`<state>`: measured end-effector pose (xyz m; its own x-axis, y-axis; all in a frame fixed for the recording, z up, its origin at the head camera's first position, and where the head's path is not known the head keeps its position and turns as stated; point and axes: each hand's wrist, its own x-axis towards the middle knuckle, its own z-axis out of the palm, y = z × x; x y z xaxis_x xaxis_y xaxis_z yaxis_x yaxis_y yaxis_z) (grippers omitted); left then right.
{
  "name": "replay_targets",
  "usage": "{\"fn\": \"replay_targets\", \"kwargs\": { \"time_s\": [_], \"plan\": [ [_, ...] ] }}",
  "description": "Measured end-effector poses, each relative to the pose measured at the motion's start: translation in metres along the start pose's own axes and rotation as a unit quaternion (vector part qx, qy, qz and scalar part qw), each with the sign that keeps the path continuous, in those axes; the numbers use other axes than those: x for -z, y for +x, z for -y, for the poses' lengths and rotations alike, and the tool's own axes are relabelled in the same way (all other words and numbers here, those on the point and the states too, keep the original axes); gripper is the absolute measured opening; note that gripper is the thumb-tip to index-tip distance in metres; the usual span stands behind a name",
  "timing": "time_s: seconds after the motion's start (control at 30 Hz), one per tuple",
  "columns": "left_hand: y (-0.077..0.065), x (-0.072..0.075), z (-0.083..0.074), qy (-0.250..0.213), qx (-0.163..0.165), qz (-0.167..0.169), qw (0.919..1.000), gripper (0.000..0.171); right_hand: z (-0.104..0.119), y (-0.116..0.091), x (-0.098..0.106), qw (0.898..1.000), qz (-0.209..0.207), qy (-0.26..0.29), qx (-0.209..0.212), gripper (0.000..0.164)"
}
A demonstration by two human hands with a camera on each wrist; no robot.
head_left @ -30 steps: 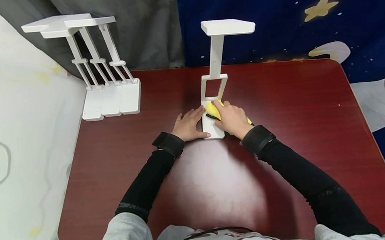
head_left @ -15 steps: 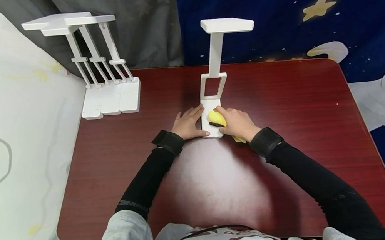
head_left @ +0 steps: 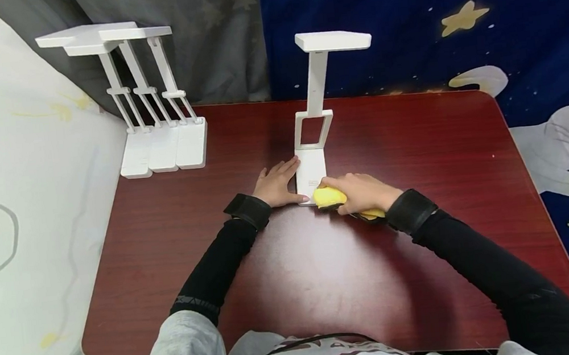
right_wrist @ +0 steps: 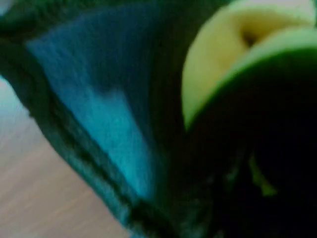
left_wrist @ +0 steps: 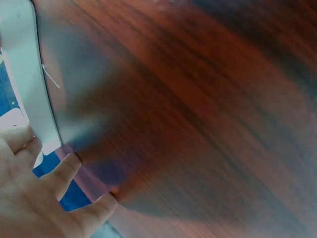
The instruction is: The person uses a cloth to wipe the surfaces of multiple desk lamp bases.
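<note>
In the head view a white desk lamp (head_left: 311,169) stands upright on the table, its flat base toward me. My left hand (head_left: 277,185) rests beside the base, thumb and fingers spread along its left edge. With my right hand (head_left: 363,190) I hold a bunched yellow cloth (head_left: 330,196) with dark trim, at the front right corner of the base. The left wrist view shows spread fingers (left_wrist: 64,176) near the lamp's pale edge (left_wrist: 29,69). Close and blurred in the right wrist view is the cloth's bluish side with its dark border (right_wrist: 99,64).
Several more white lamps (head_left: 163,149) stand side by side at the table's back left. The reddish-brown table (head_left: 415,148) has rounded corners. A grey curtain and a dark blue curtain (head_left: 392,18) hang behind it.
My right hand has drawn the yellow cloth along the lamp's base, from its rear part toward me to the front right corner. The left hand has stayed in place.
</note>
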<state>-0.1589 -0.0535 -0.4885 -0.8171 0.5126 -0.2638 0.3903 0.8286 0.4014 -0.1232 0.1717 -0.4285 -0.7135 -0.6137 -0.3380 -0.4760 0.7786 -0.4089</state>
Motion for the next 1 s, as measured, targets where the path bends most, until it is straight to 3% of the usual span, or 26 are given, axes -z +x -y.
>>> {"fn": "replay_targets", "kwargs": {
  "time_s": [0.13,0.23,0.4,0.53,0.7,1.0],
  "plan": [
    [0.0,0.0,0.001,-0.001,-0.001,0.003,1.0,0.099,-0.01,-0.004,0.016,0.999,0.011,0.051,0.012,0.054],
    [-0.001,0.001,0.001,-0.004,0.0,0.005,1.0,0.099,-0.014,0.003,0.026,0.997,-0.041,0.063,-0.011,0.056],
    [-0.001,-0.004,-0.001,-0.007,-0.004,-0.003,1.0,0.099,-0.009,0.03,0.022,0.987,-0.146,-0.01,-0.06,0.064],
    [-0.004,-0.014,-0.003,-0.009,-0.01,-0.014,0.9998,0.098,0.001,0.051,0.006,0.974,-0.189,-0.078,-0.094,0.064],
    [-0.007,-0.019,-0.005,-0.018,-0.015,-0.019,0.9996,0.098,0.008,0.062,-0.007,0.971,-0.177,-0.108,-0.12,0.06],
    [-0.002,-0.006,0.003,-0.003,-0.006,-0.033,0.9994,0.099,0.011,0.056,0.001,0.983,-0.146,-0.08,-0.082,0.058]
  ]
}}
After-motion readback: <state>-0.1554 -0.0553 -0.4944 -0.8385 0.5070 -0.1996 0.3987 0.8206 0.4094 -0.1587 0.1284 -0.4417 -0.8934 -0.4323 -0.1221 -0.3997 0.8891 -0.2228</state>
